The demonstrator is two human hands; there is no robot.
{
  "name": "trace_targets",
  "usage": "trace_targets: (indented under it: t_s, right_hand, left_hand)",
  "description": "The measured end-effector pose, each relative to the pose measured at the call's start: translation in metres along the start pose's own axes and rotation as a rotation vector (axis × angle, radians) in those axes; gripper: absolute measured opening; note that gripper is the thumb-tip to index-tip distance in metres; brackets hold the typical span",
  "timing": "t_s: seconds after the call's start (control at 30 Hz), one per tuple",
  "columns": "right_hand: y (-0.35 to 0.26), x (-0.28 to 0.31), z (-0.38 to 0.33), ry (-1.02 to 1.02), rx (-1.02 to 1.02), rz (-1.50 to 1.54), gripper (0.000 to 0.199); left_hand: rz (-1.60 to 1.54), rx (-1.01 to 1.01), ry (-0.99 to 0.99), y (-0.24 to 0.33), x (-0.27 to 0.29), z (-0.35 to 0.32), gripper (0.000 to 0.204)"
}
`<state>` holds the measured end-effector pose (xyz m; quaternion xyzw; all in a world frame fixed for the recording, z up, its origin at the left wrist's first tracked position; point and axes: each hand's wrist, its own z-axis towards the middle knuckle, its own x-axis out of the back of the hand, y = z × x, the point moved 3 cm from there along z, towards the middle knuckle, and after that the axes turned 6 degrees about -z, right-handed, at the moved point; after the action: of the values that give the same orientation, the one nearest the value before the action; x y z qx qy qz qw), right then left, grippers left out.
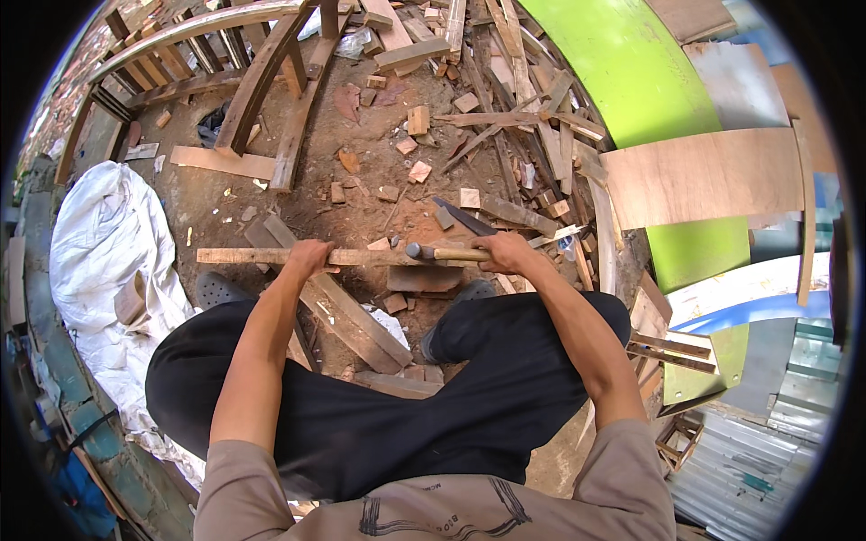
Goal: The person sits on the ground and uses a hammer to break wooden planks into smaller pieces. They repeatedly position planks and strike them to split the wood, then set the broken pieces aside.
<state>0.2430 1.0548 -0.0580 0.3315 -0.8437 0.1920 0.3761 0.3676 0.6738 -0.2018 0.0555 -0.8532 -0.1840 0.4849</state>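
My left hand (311, 257) grips a long thin wooden strip (244, 256) that lies level in front of my knees. My right hand (505, 252) is closed around the wooden handle of a hammer (442, 253). The hammer's dark metal head (413, 251) rests against the strip near its right end. A flat wooden block (424, 278) lies just under that spot. I am crouched over reddish dirt, with black trousers below both arms.
Wood offcuts and slats litter the dirt (379, 171) ahead. A curved wooden frame (207, 63) stands at the upper left, a white tarp (99, 243) at the left. A green panel (631, 81) and a plywood sheet (704, 176) lie at the right. Thick planks (352, 316) lie between my feet.
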Motion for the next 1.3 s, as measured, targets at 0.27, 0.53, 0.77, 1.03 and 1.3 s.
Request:
trace_targets:
  t_s: [0.27, 0.53, 0.77, 1.03, 1.3]
  right_hand:
    - [-0.009, 0.003, 0.001, -0.022, -0.029, -0.016, 0.044]
    - [-0.083, 0.039, 0.009, -0.074, -0.100, -0.038, 0.034]
    - [-0.091, 0.036, 0.016, -0.166, -0.216, -0.083, 0.038]
    - [-0.073, 0.008, 0.029, -0.281, -0.128, 0.010, 0.045]
    - [-0.077, 0.032, 0.019, -0.599, -0.336, 0.584, 0.046]
  left_hand:
    - [0.090, 0.020, 0.057, 0.007, -0.007, -0.007, 0.065]
    - [-0.013, 0.131, 0.161, -0.001, -0.028, -0.012, 0.071]
    - [-0.062, 0.094, 0.199, -0.004, -0.031, -0.012, 0.069]
    - [-0.061, 0.093, 0.114, 0.005, -0.021, -0.011, 0.069]
    - [-0.092, 0.022, 0.180, -0.010, -0.027, -0.020, 0.066]
